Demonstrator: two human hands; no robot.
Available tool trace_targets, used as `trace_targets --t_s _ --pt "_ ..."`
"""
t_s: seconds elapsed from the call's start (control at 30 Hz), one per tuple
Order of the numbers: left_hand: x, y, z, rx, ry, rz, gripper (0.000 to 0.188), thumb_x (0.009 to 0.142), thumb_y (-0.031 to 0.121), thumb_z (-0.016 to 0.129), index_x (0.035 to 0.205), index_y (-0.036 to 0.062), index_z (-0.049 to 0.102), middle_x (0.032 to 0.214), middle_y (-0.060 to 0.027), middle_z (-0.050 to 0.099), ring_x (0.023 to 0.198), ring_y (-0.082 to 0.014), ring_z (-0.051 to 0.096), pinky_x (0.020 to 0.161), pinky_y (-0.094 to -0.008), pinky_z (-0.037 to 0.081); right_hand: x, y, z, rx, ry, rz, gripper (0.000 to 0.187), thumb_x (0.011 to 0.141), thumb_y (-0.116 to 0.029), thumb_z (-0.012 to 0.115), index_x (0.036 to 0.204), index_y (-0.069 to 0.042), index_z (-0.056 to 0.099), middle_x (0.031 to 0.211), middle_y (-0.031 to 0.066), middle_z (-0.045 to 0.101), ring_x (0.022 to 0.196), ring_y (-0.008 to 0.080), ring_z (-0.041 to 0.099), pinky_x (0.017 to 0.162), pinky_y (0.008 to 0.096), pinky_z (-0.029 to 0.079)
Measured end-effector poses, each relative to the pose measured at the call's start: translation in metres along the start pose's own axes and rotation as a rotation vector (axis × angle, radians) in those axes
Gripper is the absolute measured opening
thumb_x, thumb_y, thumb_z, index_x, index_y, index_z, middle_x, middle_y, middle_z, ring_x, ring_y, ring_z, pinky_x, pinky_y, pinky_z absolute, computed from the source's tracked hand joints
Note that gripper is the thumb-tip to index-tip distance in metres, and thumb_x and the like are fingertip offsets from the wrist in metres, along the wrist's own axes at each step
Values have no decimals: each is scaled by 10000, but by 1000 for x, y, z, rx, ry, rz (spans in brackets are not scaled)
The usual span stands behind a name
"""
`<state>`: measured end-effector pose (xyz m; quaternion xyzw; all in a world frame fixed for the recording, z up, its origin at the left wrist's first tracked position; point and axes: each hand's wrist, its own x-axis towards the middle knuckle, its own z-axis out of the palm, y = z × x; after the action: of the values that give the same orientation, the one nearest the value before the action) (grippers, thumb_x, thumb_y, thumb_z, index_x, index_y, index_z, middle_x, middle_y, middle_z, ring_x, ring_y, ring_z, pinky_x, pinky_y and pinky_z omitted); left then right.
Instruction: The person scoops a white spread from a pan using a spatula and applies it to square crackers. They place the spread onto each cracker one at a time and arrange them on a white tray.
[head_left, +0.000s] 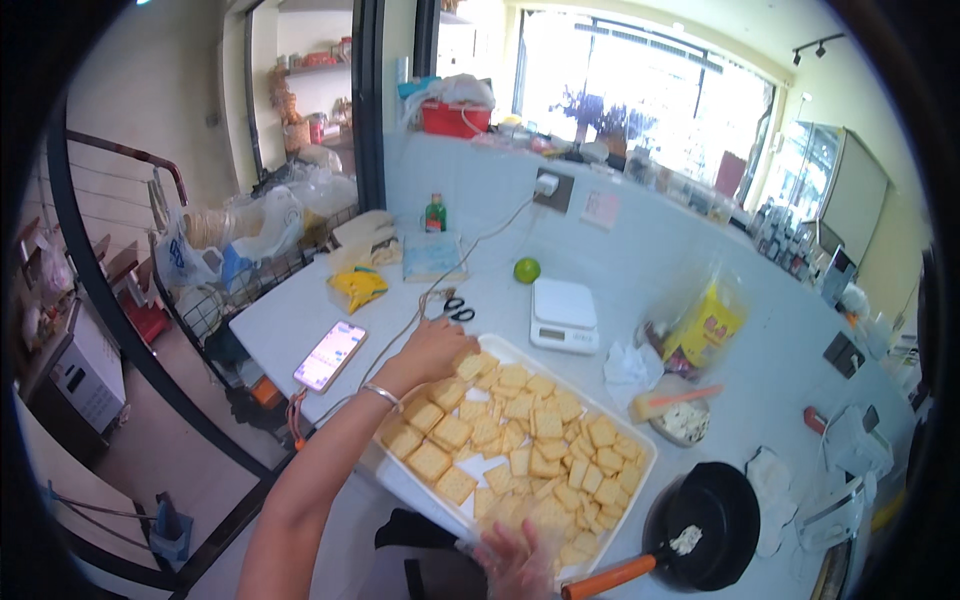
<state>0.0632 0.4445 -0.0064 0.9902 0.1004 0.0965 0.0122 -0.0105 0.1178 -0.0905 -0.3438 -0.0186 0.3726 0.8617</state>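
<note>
A white tray [648, 478] full of square crackers [548, 424] lies before me. Along its left side, larger-looking crackers [430, 461] sit in neat rows; the others are heaped loosely. My left hand [440, 350], with a bangle at the wrist, reaches over the tray's far left corner. Its fingers are curled down at a cracker [470, 367] there, the fingertips partly hidden. My right hand [520, 552], in a clear plastic glove, is over the tray's near edge beside the loose crackers. Motion blur hides what its fingers do.
A black pan [715, 530] with an orange handle stands right of the tray, below a bowl of white filling [684, 422]. Beyond the tray are a white scale [563, 316], a green lime [527, 270] and black scissors [459, 310]. A phone [331, 356] and cable lie left.
</note>
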Motion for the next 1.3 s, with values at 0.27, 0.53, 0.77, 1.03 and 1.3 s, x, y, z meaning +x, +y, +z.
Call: trace_targets --t_s 0.27,0.53,0.77,1.03,1.3 --pt "34 -19 38 5 -341 -64 314 712 186 679 1018 247 641 999 -10 623 983 -219 553 826 -410 410 -13 -6 -3 -247 45 41 564 929 -433 394 1353 -73 298 1282 187 421 1140 353 442 947 489 411" --pt "4 -1 33 -280 76 -255 292 851 206 515 1131 229 595 1022 -85 620 982 -276 566 793 -392 463 0 -1 -2 -552 -43 -243 603 936 -399 385 1433 -239 83 1419 157 228 1258 367 308 966 547 372" --pt "-18 5 20 -128 76 -220 220 834 268 557 1002 140 620 975 -97 611 921 -288 566 787 -411 434 0 0 0 -834 -117 -345 630 926 -350 419 1434 -298 49 1458 103 187 1295 357 265 1004 534 325" --pt "-151 215 -61 -540 317 678 402 711 376 705 959 80 594 919 -62 560 857 -217 564 753 -319 438 -6 -78 38 67 -142 -305 757 867 -435 501 1441 -274 34 1468 119 169 1301 372 254 1020 537 295" --pt "-138 239 -4 -823 0 768 302 673 322 685 894 131 610 925 -27 536 927 -238 507 771 -418 400 -28 -142 48 -113 116 -1111 772 854 -536 447 1418 -108 138 1341 199 349 1212 370 363 993 502 310"
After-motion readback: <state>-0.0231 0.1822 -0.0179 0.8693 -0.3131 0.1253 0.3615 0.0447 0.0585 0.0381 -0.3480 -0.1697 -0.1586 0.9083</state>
